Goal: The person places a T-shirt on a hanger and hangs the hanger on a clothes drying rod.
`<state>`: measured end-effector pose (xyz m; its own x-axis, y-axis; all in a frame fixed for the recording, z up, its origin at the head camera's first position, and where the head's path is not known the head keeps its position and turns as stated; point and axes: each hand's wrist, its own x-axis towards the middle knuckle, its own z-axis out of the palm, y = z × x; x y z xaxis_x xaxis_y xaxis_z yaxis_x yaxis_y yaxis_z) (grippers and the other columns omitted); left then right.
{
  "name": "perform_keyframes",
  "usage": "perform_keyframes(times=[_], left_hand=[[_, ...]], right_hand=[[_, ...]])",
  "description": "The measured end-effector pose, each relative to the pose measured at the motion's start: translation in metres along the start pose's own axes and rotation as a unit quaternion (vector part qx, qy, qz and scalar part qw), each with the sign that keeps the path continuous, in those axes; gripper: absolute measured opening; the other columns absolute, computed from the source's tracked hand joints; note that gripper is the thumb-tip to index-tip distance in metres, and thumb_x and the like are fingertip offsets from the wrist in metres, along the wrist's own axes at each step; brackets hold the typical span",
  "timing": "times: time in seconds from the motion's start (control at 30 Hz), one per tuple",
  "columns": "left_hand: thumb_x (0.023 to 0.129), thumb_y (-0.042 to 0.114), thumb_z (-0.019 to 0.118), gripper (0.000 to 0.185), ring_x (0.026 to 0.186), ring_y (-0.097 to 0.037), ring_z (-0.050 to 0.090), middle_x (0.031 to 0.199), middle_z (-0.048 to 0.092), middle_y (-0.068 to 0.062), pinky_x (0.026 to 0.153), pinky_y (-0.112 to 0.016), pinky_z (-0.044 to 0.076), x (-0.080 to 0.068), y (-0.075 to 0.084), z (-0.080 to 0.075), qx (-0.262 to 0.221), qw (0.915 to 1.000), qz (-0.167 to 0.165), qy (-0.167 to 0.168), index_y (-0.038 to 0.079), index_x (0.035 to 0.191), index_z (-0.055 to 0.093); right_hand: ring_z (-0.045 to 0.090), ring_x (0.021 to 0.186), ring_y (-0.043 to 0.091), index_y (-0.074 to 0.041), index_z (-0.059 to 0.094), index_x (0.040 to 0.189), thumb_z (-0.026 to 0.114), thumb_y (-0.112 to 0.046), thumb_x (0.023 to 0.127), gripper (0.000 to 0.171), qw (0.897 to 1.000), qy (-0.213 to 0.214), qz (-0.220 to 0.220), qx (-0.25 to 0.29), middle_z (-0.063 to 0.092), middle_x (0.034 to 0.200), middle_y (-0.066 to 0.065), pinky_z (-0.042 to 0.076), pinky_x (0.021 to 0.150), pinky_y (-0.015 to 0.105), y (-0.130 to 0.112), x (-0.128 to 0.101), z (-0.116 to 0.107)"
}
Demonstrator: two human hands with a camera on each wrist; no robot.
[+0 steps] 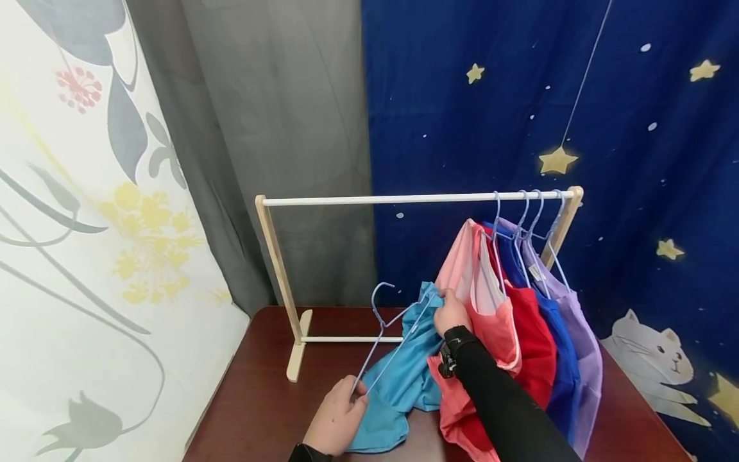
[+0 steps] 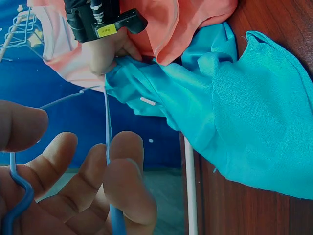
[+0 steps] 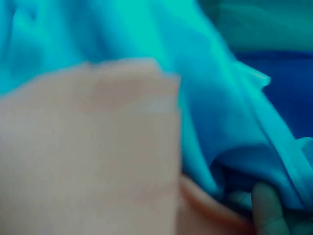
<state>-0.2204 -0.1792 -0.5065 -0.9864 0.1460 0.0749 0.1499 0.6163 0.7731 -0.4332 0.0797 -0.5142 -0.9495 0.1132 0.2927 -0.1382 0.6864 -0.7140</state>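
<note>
My left hand (image 1: 340, 414) grips one end of a light blue wire hanger (image 1: 373, 312), its hook pointing up and its other end reaching toward the turquoise garment (image 1: 398, 378). In the left wrist view the hanger wire (image 2: 108, 125) runs between thumb and fingers. My right hand (image 1: 452, 314) pinches the upper edge of that garment, where the hanger's far end meets the cloth. The rest of the cloth droops onto the table. Seen from the right wrist, a fold of turquoise cloth (image 3: 210, 117) partly covers the fingertips; how far the hanger goes inside is hidden.
A small rack with a white rail (image 1: 369, 200) stands on the brown table (image 1: 242, 391). Coral (image 1: 499, 327), red (image 1: 530, 333), blue (image 1: 562, 359) and purple (image 1: 586, 346) garments hang at its right end, close beside my right arm. Curtains (image 1: 312, 96) stand behind.
</note>
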Motion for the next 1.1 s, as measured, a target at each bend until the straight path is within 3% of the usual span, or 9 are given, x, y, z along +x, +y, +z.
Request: perform_keyframes(times=[0.2, 0.37, 0.5, 0.67, 0.77, 0.87, 0.97, 1.1], left_hand=[[0.102, 0.023, 0.056, 0.01, 0.074, -0.012, 0.051, 0.09, 0.052, 0.0, 0.065, -0.032, 0.042, -0.011, -0.003, -0.001, -0.021, 0.9997, 0.009, -0.013, 0.013, 0.101, 0.056], [0.102, 0.022, 0.056, 0.01, 0.068, -0.012, 0.05, 0.088, 0.052, 0.0, 0.062, -0.031, 0.041, -0.016, -0.003, -0.005, -0.049, 0.9983, 0.005, -0.033, 0.012, 0.102, 0.055], [0.1, 0.021, 0.059, 0.008, 0.071, -0.009, 0.049, 0.085, 0.051, 0.003, 0.063, -0.03, 0.04, -0.019, -0.002, -0.005, -0.03, 0.9985, 0.035, -0.03, 0.014, 0.1, 0.056], [0.097, 0.018, 0.061, 0.005, 0.072, -0.007, 0.047, 0.082, 0.048, 0.006, 0.064, -0.028, 0.04, -0.022, 0.0, -0.003, 0.007, 0.9982, 0.059, -0.01, 0.018, 0.096, 0.056], [0.099, 0.02, 0.06, 0.006, 0.073, -0.009, 0.047, 0.085, 0.048, 0.005, 0.064, -0.03, 0.04, -0.018, 0.003, 0.0, 0.022, 0.9985, 0.049, -0.003, 0.017, 0.097, 0.055], [0.1, 0.021, 0.059, 0.007, 0.072, -0.011, 0.047, 0.089, 0.049, 0.003, 0.064, -0.033, 0.04, -0.011, 0.008, 0.003, 0.045, 0.998, 0.043, 0.006, 0.016, 0.098, 0.055], [0.1, 0.02, 0.058, 0.006, 0.071, -0.013, 0.047, 0.091, 0.05, 0.001, 0.064, -0.034, 0.041, -0.003, 0.014, 0.005, 0.066, 0.997, 0.037, 0.012, 0.015, 0.098, 0.055], [0.1, 0.02, 0.058, 0.007, 0.071, -0.014, 0.048, 0.091, 0.05, 0.001, 0.064, -0.036, 0.041, 0.007, 0.021, 0.006, 0.09, 0.9953, 0.032, 0.02, 0.015, 0.097, 0.055]], right_hand=[[0.064, 0.09, 0.045, 0.004, 0.059, 0.111, 0.047, -0.01, 0.096, 0.024, 0.998, 0.052, 0.022, 0.028, 0.067, 0.099, 0.028, 0.048, 0.082, 0.055, -0.003, -0.004, -0.007], [0.06, 0.097, 0.042, 0.006, 0.058, 0.112, 0.045, -0.013, 0.098, 0.027, 0.994, 0.048, 0.061, 0.074, 0.065, 0.106, 0.027, 0.046, 0.088, 0.052, -0.008, -0.001, -0.02], [0.057, 0.103, 0.042, 0.007, 0.056, 0.115, 0.043, -0.015, 0.098, 0.031, 0.988, 0.041, 0.105, 0.109, 0.061, 0.113, 0.029, 0.043, 0.094, 0.052, -0.01, 0.001, -0.028], [0.055, 0.107, 0.042, 0.007, 0.055, 0.116, 0.044, -0.017, 0.098, 0.032, 0.985, 0.043, 0.118, 0.116, 0.06, 0.117, 0.029, 0.041, 0.096, 0.051, -0.012, 0.0, -0.033], [0.058, 0.11, 0.042, 0.005, 0.056, 0.123, 0.046, -0.019, 0.099, 0.035, 0.989, 0.043, 0.098, 0.098, 0.063, 0.119, 0.028, 0.043, 0.096, 0.052, -0.014, -0.004, -0.031], [0.062, 0.107, 0.041, 0.0, 0.057, 0.133, 0.048, -0.017, 0.098, 0.04, 0.997, 0.03, 0.043, 0.061, 0.066, 0.117, 0.025, 0.046, 0.093, 0.052, -0.018, -0.007, -0.028], [0.063, 0.096, 0.041, -0.003, 0.057, 0.138, 0.048, -0.01, 0.096, 0.044, 0.999, 0.003, -0.03, 0.037, 0.066, 0.105, 0.027, 0.047, 0.088, 0.051, -0.023, -0.01, -0.025], [0.058, 0.074, 0.031, -0.002, 0.064, 0.13, 0.051, -0.005, 0.092, 0.04, 0.994, -0.04, -0.096, 0.024, 0.06, 0.078, 0.018, 0.047, 0.075, 0.043, -0.033, -0.014, -0.026]])
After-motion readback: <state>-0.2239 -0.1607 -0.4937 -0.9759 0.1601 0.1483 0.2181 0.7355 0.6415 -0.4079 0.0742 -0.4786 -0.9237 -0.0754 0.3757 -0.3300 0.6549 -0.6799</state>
